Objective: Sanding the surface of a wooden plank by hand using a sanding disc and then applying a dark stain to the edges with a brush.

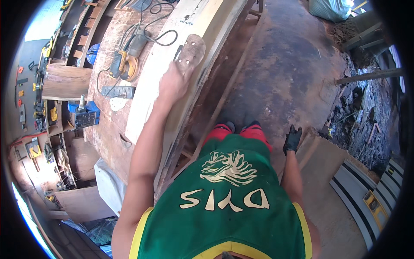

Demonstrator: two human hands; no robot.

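Observation:
My bare left hand [174, 83] grips the lower end of a worn, flat pad [190, 48] with rounded ends and round holes, on a long pale board [151, 95] along the workbench [110, 146]. Left of the board lie a yellow-and-grey power sander [128, 64], a black cord [164, 44] and a grey rectangular piece [117, 91]. My right hand [293, 139], in a black glove, hangs by my right leg with its fingers loosely apart and nothing visible in it.
Tools line shelves at the left, near a blue machine [84, 113]. A dark, stained floor [284, 64] runs right of the bench. Further right are a filled sack [327, 9], a horizontal pole [366, 75], rubble [358, 121] and grey slotted rails [355, 198].

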